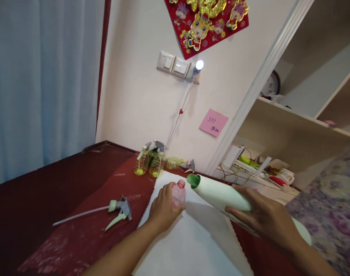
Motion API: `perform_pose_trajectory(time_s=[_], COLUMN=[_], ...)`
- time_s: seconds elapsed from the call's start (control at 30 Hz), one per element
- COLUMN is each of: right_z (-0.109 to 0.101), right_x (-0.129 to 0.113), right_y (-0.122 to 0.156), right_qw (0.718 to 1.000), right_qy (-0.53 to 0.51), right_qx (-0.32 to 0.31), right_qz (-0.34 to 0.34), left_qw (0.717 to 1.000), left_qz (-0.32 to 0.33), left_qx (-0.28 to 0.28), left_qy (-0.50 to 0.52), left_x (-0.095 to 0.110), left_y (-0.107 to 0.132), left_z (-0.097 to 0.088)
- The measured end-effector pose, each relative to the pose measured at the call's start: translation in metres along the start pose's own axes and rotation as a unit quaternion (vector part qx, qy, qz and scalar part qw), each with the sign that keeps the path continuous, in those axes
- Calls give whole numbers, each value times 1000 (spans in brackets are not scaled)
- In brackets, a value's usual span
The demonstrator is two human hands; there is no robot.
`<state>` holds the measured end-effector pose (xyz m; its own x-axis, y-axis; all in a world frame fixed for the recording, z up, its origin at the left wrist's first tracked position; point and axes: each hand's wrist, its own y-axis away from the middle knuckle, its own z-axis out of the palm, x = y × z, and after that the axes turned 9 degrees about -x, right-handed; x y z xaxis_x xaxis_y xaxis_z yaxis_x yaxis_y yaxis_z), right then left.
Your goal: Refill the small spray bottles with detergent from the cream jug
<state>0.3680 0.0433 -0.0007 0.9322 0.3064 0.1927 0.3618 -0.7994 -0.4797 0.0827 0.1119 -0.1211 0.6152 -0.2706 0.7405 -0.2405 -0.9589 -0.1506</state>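
My left hand (163, 207) is wrapped round a small see-through pink bottle (179, 193), whose threaded neck stands uncapped and upright. My right hand (261, 214) grips a long pale green pitcher (221, 193) from the side. The pitcher is tipped nearly level, its darker green spout (193, 180) pointing left, just right of the bottle's mouth and apart from it. I cannot make out any liquid between them. Left of my left hand lies a spray trigger head (121, 210) in grey and pale green, with its long dip tube (81, 215) stretching leftward.
A white cloth (189, 245) covers part of the dark red table (28, 214). Several yellowish spray bottles (148, 163) stand against the wall, with another yellow bottle (174, 162) lying beside them. Shelves (304, 119) and a white router (252, 170) are at the right.
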Motion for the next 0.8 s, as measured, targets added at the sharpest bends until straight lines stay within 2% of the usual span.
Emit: perform_pose_trajectory(time_s=[0.17, 0.33, 0.8], right_z=[0, -5, -12], right_x=[0, 1, -9], right_y=[-4, -9, -18], right_qw=[999, 995, 982], right_qy=[18, 60, 126], right_qx=[15, 4, 55], right_qz=[-41, -83, -126], left_qw=[1000, 1000, 1000], left_qz=[5, 6, 4], left_qx=[3, 4, 4], left_qy=[-4, -4, -8], left_x=[-1, -1, -1], left_y=[-1, -1, -1], left_z=[1, 1, 2])
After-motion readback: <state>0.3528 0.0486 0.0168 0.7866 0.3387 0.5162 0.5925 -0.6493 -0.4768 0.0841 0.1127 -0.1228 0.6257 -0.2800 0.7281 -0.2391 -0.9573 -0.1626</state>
